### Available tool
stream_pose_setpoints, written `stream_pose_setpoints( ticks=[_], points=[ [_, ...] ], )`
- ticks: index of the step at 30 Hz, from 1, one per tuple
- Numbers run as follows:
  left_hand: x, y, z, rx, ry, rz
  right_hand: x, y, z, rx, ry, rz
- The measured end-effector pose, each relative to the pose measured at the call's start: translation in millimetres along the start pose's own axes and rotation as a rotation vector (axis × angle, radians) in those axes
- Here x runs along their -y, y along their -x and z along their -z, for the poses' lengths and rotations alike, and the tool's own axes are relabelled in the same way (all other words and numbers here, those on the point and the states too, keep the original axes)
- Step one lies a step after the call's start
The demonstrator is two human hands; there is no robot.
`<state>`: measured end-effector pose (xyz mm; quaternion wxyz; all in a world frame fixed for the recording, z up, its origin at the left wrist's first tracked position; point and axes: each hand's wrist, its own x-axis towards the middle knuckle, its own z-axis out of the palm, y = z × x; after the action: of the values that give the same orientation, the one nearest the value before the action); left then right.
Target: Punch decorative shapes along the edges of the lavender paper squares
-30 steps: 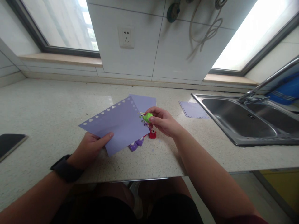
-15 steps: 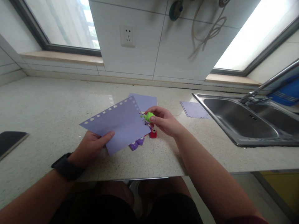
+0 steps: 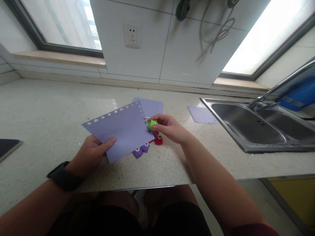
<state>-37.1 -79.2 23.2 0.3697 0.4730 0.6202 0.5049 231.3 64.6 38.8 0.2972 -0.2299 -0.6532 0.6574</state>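
Observation:
My left hand (image 3: 94, 150) grips a purple sheet of paper (image 3: 123, 134) by its lower left part, thumb on top. Cut-out shapes run along the sheet's upper edge, and a few more show on its right edge. In my right hand (image 3: 167, 127) is a small green paper punch (image 3: 152, 125), held between thumb and fingers at the sheet's right edge. Whether the edge sits inside its slot I cannot tell. Beneath and beside the sheet lie purple punches (image 3: 141, 150) and a red punch (image 3: 158, 140), partly covered by the paper.
Behind the held sheet lies more purple paper (image 3: 154, 106). Another purple sheet with a punched border (image 3: 203, 115) rests beside the steel sink (image 3: 246, 126). A dark notebook (image 3: 8, 147) is at the far left. Small paper bits lie near the red punch.
The green punch and my right hand have shifted slightly left and down along the sheet's right edge. The whole view has also moved a little.

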Motion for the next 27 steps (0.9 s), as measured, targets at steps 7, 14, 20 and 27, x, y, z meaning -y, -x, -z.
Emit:
stream_pose_setpoints(
  ticks=[7, 14, 20, 27],
  points=[
    [2.0, -0.8, 0.4, 0.001, 0.098, 0.005, 4.7, 2.0, -0.8, 0.018, 0.121, -0.083],
    [4.5, -1.0, 2.0, 0.037, 0.124, 0.065, -0.4, 0.6, 2.5, 0.002, 0.139, -0.062],
    [10.2, -0.7, 3.2, 0.083, 0.205, 0.099, -1.1, 1.0, 1.6, 0.018, 0.123, -0.073],
    [-9.8, -1.6, -6.8, -0.027, 0.308, 0.103, -2.1, -0.2, 1.3, 0.007, 0.091, -0.064]
  ],
)
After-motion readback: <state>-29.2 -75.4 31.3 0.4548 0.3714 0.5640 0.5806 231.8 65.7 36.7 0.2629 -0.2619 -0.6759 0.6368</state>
